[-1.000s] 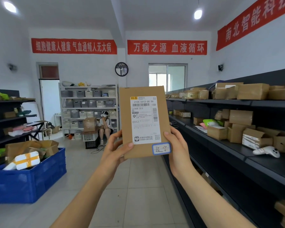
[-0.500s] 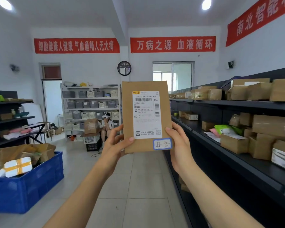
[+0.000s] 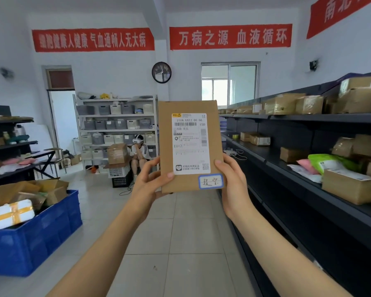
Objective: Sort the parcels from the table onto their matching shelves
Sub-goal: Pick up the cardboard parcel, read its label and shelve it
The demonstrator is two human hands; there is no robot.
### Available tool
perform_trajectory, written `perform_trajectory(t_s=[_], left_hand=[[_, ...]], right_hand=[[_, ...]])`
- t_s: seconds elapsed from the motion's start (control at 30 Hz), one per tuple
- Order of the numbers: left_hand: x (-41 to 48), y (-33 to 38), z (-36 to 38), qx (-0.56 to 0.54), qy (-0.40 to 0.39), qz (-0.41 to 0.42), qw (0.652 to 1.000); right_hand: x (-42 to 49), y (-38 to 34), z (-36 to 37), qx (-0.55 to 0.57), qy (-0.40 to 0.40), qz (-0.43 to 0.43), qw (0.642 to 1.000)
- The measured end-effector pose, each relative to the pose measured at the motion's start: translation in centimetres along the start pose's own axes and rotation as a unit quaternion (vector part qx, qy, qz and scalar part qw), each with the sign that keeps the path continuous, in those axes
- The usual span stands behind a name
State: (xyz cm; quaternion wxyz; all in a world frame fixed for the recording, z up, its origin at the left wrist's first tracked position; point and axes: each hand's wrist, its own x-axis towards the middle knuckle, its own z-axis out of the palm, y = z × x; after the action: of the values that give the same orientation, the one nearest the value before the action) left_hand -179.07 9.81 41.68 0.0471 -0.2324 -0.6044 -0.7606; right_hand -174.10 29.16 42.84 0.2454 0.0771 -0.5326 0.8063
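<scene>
We hold 1 flat brown parcel (image 3: 190, 146) upright at chest height in the aisle, its white shipping label (image 3: 190, 143) facing us, with a small blue-edged handwritten sticker (image 3: 210, 181) at its lower right corner. Our left hand (image 3: 149, 185) is closed on the lower left edge, thumb across the front; our right hand (image 3: 231, 183) is closed on the lower right edge. Compared with a second ago, the dark shelving on our right (image 3: 308, 118) sits nearer and larger and the parcel is slightly lower in view, so we judge we are walking along it while reading the label to find the matching shelf. Those shelves already carry many cardboard boxes (image 3: 349, 186) and a green pouch (image 3: 328, 162), leaving few open gaps. To the left, a blue crate (image 3: 41, 232) holds more parcels. Far ahead, a seated person (image 3: 139, 153) waits by pale shelving; the tiled aisle floor between is open.
</scene>
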Motion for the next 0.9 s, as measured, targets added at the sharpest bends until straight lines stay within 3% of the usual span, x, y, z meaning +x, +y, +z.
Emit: perform_trajectory(t_s=[0.43, 0.9], left_hand=[[17.4, -5.8, -7.3, -0.018, -0.055, -0.004, 0.998], [38.7, -19.3, 4.6, -0.093, -0.175, -0.024, 0.98]], right_hand=[[14.9, 9.1, 4.1, -0.027, 0.042, -0.025, 0.998], [32.7, 12.2, -9.3, -0.086, 0.133, -0.079, 0.984]])
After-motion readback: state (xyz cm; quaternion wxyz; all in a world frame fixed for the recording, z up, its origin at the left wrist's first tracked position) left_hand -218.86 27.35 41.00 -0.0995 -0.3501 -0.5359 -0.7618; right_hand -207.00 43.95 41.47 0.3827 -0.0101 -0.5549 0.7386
